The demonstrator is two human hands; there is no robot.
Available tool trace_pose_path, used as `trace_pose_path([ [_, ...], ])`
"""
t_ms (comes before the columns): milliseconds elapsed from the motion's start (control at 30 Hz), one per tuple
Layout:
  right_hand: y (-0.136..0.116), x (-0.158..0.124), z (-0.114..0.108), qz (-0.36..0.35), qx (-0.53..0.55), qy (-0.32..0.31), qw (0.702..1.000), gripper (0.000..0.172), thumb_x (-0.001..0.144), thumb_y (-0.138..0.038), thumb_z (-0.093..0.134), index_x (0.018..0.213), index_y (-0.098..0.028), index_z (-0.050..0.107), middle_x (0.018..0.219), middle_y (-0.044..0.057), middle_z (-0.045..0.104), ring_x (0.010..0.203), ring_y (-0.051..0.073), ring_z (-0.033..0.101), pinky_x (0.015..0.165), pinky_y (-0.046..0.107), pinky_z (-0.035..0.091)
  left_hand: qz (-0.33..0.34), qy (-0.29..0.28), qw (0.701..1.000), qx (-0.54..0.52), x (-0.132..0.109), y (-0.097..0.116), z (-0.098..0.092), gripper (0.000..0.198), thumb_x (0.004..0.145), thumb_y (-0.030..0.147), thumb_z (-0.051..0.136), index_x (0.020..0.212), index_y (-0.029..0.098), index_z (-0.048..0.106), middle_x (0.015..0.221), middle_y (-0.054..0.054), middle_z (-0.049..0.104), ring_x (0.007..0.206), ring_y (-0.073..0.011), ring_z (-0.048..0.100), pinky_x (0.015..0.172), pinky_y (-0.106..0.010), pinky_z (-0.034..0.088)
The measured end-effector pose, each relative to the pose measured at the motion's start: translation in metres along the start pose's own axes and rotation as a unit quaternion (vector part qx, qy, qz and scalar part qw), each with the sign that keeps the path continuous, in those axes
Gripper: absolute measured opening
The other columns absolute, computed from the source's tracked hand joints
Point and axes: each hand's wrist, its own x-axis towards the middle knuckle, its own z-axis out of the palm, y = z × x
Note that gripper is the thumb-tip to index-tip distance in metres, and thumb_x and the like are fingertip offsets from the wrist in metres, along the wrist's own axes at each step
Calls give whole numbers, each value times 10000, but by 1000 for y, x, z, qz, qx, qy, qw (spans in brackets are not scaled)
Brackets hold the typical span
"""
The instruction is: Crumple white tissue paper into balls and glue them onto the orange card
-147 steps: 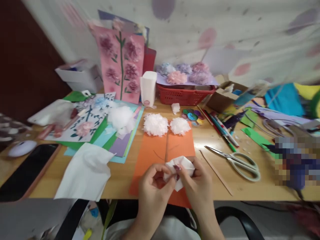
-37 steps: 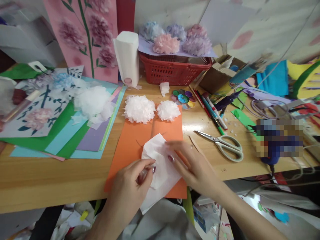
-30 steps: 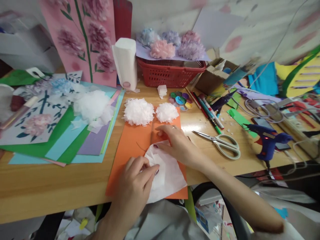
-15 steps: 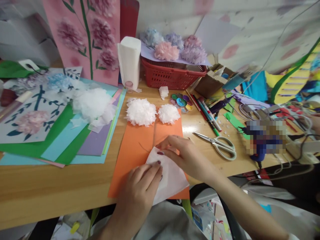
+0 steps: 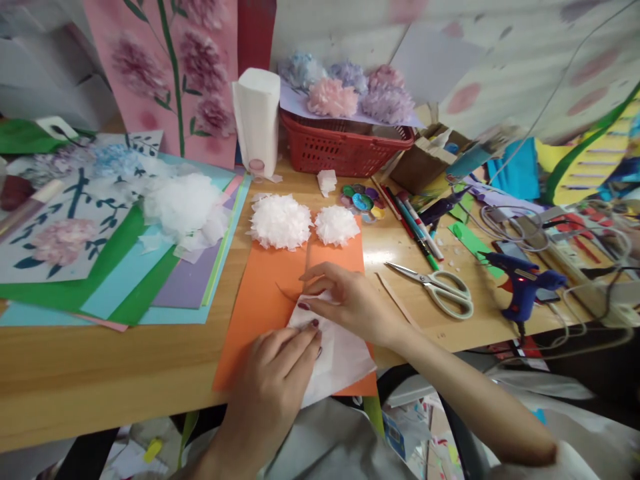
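Note:
A sheet of white tissue paper lies flat on an orange card at the table's near edge. My left hand rests on the tissue's left side with its fingers pressed together and flat. My right hand lies on the tissue's far corner, fingers stretched out. Two white tissue flowers sit side by side at the card's far end.
Scissors and a blue glue gun lie to the right, with markers and cables behind. A red basket bearing pastel paper flowers stands at the back. Coloured paper sheets with loose white tissue cover the left.
The crumpled tissue that both hands held has been spread flat on the orange card. My right hand has slid over its far corner; my left hand has flattened on it.

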Motion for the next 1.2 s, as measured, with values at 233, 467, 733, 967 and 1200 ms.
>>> trace_pose_path([
  [233, 1, -3, -11, -144, -55, -25, 988, 140, 909, -183, 676, 1039, -207, 627, 891, 14, 781, 852, 160, 731, 742, 281, 561, -26, 72, 997, -4, 5, 8, -5, 186, 966, 89, 527, 1070, 129, 676, 1071, -66, 778, 935, -201, 721, 811, -337, 563],
  [467, 20, -28, -14, -385, -314, -9, 868, 361, 1005, -96, 443, 1341, -174, 548, 1077, 119, 732, 1044, 205, 660, 880, 380, 528, -117, 102, 987, 47, 7, 11, -5, 223, 936, 239, 644, 1136, 145, 620, 1058, -89, 741, 926, -188, 707, 834, -289, 531],
  [733, 29, -41, -22, -403, -360, -32, 841, 430, 1000, -69, 406, 1416, -149, 478, 1113, 87, 759, 1058, 215, 652, 929, 411, 486, -56, 48, 995, 68, 12, 9, -5, 261, 962, 151, 561, 1197, 77, 648, 1197, -137, 729, 905, -231, 650, 811, -369, 482],
  [967, 27, -36, -28, -170, -299, 18, 939, 414, 858, -95, 538, 1248, -222, 596, 1276, 136, 629, 1164, 294, 571, 943, 487, 483, -33, 31, 991, 123, 12, 9, -5, 253, 961, 154, 557, 1184, 174, 675, 1266, -30, 721, 1210, -274, 586, 1019, -441, 346],
  [1200, 33, -33, -36, -116, -159, 22, 980, 125, 910, -131, 566, 870, -215, 648, 839, 33, 717, 786, 189, 641, 769, 365, 490, -22, 15, 997, 66, 12, 4, -4, 266, 1008, 119, 432, 1150, 117, 657, 1316, -111, 682, 1212, -233, 634, 1033, -399, 353],
])
